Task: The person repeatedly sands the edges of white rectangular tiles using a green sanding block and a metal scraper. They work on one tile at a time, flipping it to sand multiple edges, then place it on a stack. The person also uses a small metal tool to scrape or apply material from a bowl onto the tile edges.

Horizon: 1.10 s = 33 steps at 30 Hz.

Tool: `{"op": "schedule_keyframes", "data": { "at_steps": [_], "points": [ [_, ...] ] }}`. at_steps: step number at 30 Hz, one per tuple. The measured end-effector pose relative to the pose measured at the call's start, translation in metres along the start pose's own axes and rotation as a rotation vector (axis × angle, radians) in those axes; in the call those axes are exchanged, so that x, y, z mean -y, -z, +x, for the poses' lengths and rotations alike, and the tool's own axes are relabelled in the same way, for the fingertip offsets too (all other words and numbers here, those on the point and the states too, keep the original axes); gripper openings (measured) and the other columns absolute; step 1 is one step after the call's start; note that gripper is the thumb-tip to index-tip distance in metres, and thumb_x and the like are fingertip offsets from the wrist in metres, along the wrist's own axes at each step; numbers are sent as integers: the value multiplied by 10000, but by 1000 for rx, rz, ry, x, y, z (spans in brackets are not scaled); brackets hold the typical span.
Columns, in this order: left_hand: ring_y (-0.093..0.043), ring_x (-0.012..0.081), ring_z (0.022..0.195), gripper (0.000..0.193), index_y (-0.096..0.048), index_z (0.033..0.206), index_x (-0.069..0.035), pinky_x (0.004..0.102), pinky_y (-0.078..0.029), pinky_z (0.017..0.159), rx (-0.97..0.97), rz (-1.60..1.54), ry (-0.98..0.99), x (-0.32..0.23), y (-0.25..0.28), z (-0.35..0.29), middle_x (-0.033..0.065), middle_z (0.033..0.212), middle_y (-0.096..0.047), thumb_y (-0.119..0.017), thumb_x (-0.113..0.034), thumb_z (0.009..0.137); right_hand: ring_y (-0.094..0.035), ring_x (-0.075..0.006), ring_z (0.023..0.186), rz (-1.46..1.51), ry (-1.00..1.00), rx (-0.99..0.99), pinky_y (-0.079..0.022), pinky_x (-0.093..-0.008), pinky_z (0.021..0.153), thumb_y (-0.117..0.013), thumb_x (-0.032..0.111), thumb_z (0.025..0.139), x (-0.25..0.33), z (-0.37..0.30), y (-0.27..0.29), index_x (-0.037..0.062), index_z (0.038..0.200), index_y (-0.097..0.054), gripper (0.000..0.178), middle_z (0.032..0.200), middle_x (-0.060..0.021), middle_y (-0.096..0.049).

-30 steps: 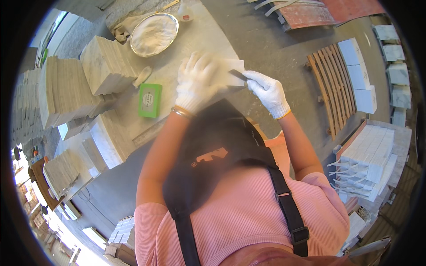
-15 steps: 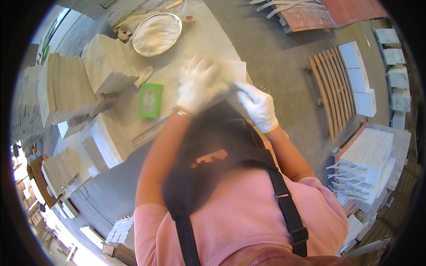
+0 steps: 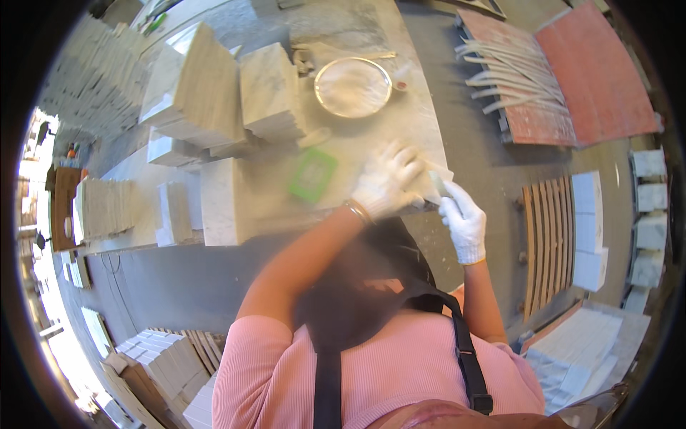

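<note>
My left hand (image 3: 389,179), in a white knit glove, lies with its fingers stretched over a pale tile (image 3: 444,173) near the table's right edge. It covers much of the tile and is slightly smeared by motion. Against the tile's near side is a thin, flat, greenish blade-like strip (image 3: 437,184), pinched in my gloved right hand (image 3: 466,223). Left of my left hand a green box-shaped block (image 3: 314,175) lies on the table. Beyond my hands sits a round metal-rimmed tray (image 3: 316,96) heaped with white powder, with a small white bottle (image 3: 401,82) beside it.
Stacks of stone tiles (image 3: 270,93) stand along the table's left side. To the right on the floor are a slatted wooden pallet (image 3: 549,243) with white blocks, wrapped white stacks (image 3: 579,350), and red boards (image 3: 597,79) bearing pale strips.
The whole view has turned, so the table and tray appear farther right. Both hands stay at the tile; the strip in my right hand now shows more plainly.
</note>
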<state>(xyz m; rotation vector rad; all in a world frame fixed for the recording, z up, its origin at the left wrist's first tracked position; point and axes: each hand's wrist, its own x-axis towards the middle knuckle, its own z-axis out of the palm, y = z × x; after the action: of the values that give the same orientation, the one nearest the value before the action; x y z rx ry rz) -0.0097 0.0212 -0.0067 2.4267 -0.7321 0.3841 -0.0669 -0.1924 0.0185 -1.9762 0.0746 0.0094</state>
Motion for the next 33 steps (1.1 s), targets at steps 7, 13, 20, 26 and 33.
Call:
{"op": "schedule_keyframes", "data": {
  "at_steps": [7, 13, 20, 26, 33],
  "points": [
    [-479, 348, 1316, 776, -649, 1247, -104, 493, -369, 1108, 21, 113, -9, -5, 6, 1, 107, 1292, -591, -844, -547, 641, -743, -282, 998, -260, 287, 108, -565, -344, 870, -637, 139, 975, 52, 95, -33, 143, 1276, -719, 311, 1176, -165, -739],
    [-460, 349, 1324, 757, -666, 1239, -110, 506, -354, 1118, 166, 60, 65, -5, 9, 0, 127, 1268, -593, -830, -570, 661, -704, -404, 909, -836, 331, 234, -550, -514, 805, -567, 337, 958, 97, 162, -106, 225, 1125, -730, 259, 1023, -177, -737],
    [-473, 356, 1310, 756, -665, 1245, -120, 503, -352, 1123, -165, -99, 60, 5, -34, -15, 137, 1262, -594, -795, -607, 682, -621, -340, 1202, -991, 765, 279, -507, -460, 912, -587, 286, 918, 145, 117, -111, 180, 1155, -709, 287, 1248, -115, -682],
    [-545, 320, 1214, 493, -614, 1255, -122, 451, -429, 1033, 60, 117, -16, 16, -42, 0, 116, 1244, -607, -623, -374, 832, -485, -320, 1339, -907, 1164, 790, -404, -463, 1087, -610, 74, 837, 121, 73, -177, 168, 1355, -601, 527, 1320, -118, -595],
    [-572, 265, 1111, 383, -634, 1114, -140, 402, -420, 975, 0, 222, -97, 14, -26, -6, 76, 1151, -626, -645, -385, 819, -493, -377, 1311, -877, 1001, 799, -383, -502, 1113, -697, 180, 810, 142, 67, -164, 150, 1411, -566, 616, 1321, -152, -593]
  ]
}}
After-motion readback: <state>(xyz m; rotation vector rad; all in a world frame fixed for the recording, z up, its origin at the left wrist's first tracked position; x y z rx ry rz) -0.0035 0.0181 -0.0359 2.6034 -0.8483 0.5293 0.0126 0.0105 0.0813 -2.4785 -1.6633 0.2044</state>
